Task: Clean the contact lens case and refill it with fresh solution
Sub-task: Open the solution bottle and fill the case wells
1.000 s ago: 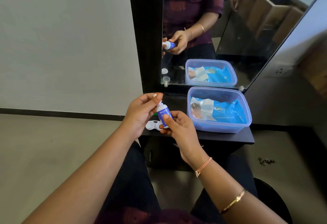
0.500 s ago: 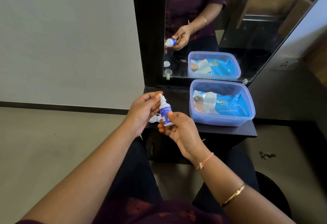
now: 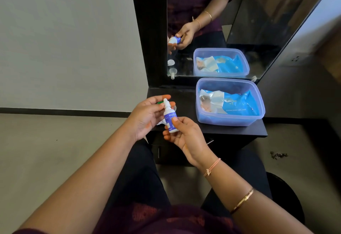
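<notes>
Lying on the dark counter [image 3: 184, 97], left of a translucent blue plastic tub [image 3: 228, 121], is a white plastic contact lens case [image 3: 160, 122]. Only a sliver of it shows between the two hands, so its wells and caps cannot be made out, nor which way it runs. A small green piece [image 3: 159, 102], possibly one of its caps, peeks out a little farther from the tub, behind the left fingers.

Directly above the case, and nearer the camera, is a small white plastic solution bottle [image 3: 170, 119] with a blue label. Its long axis is almost upright, nozzle at the top and leaning slightly away from the tub. The right hand [image 3: 186, 134] grips the bottle's lower body, thumb on the label and fingers wrapped behind. The left hand [image 3: 145, 117], on the side away from the tub, closes thumb and forefinger around the nozzle; whether a cap sits there cannot be told.

The case lies below and just beyond both sets of fingers. Filling it would likely mean tipping the bottle nozzle-down over the wells; the right hand is placed to do that.

The tub holds crumpled blue and white packets. Behind the tub, a black-framed mirror [image 3: 267, 21] reflects the scene.
</notes>
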